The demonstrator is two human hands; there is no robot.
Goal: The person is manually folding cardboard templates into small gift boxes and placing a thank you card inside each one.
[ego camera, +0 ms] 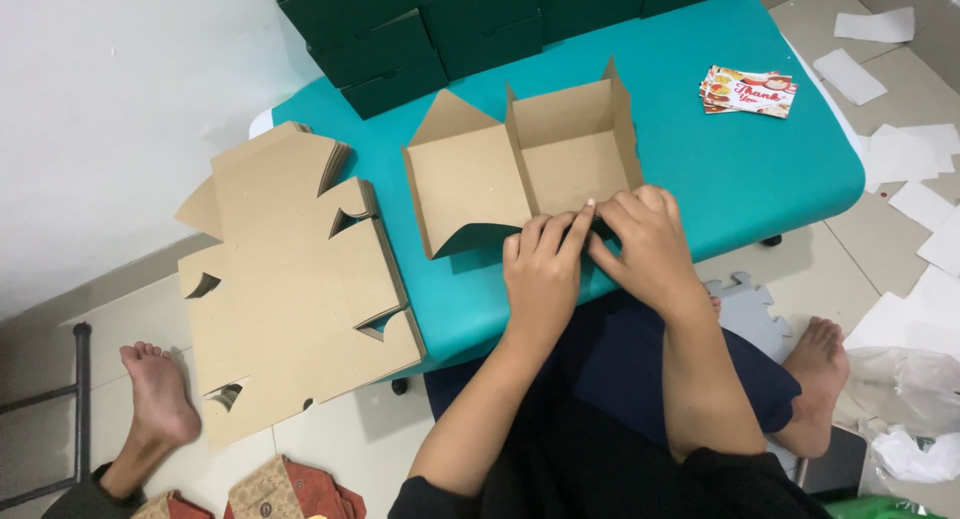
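Observation:
A half-folded brown cardboard box (520,159) lies open on the teal table (740,169), its far and side walls raised and its lid flap spread to the left. My left hand (542,269) and my right hand (645,241) meet at the box's near wall, fingers pressing and pinching the cardboard edge there. The near wall itself is mostly hidden under my fingers.
A stack of flat brown box blanks (290,279) overhangs the table's left edge. Dark green finished boxes (440,29) are stacked at the back. Small printed cards (748,91) lie at the right. Paper scraps (900,149) litter the floor. Another person's bare foot (160,389) rests at lower left.

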